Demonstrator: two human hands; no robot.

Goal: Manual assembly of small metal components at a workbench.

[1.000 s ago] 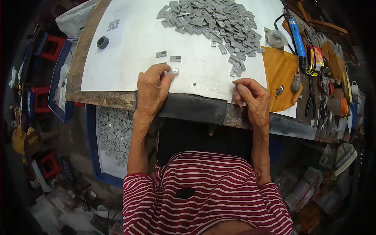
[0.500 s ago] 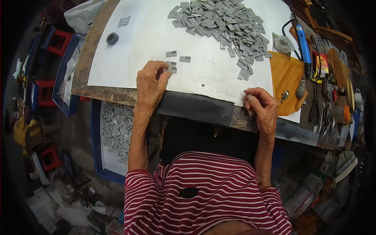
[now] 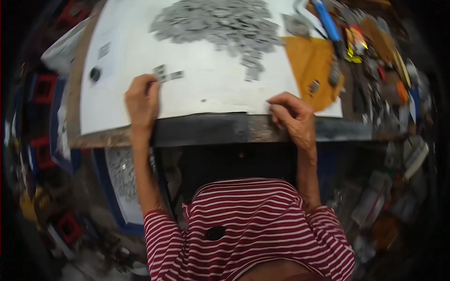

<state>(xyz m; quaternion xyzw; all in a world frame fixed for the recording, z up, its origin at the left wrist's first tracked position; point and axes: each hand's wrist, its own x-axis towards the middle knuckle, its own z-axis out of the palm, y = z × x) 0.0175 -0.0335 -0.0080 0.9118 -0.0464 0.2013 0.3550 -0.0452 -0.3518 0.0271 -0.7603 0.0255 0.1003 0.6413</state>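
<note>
My left hand (image 3: 142, 100) rests on a white sheet (image 3: 211, 89) that covers the workbench. Its curled fingertips touch a short row of small flat grey pieces (image 3: 167, 74). The picture is blurred, so I cannot make out whether the fingers pinch one of them. My right hand (image 3: 293, 117) sits at the sheet's near edge, fingers curled in, with nothing visible in it. A large heap of the same grey pieces (image 3: 220, 19) lies at the far side of the sheet, out of reach of both hands.
An orange pad (image 3: 307, 61) lies right of the sheet, with a blue-handled tool (image 3: 328, 24) and several hand tools (image 3: 375, 65) beyond it. A black round knob (image 3: 95, 74) sits at the sheet's left. Below the bench on the left is a blue tray of grey pieces (image 3: 121, 175).
My left hand brought a grey piece down beside the two on the sheet. My right hand slid slightly right along the edge. The view has shifted and blurred.
</note>
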